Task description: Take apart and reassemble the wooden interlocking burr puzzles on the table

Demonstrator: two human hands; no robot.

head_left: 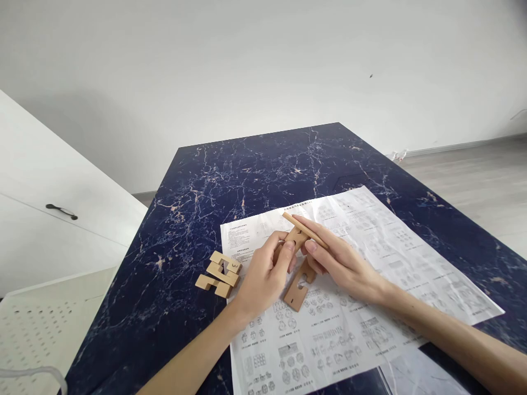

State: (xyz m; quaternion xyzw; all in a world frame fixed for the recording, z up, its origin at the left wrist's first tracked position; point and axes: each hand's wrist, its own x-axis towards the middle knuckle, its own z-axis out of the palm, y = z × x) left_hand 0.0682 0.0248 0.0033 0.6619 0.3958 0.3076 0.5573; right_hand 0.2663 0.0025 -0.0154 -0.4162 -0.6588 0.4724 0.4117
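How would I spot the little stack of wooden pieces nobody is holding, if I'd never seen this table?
Start at the dark blue marbled table and find the big printed sheet lying on it. Just off the sheet's left edge, beside the left hand, lies a small pile of notched wooden pieces. Unlike the pieces between the two hands, it rests untouched on the bare tabletop.

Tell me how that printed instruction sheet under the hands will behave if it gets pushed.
The instruction sheet looks thin and creased, so it is probably floppy and would buckle rather than slide whole. The marble-patterned table looks glossy, so it may slip easily. The loose wooden pieces beside it would likely stay put.
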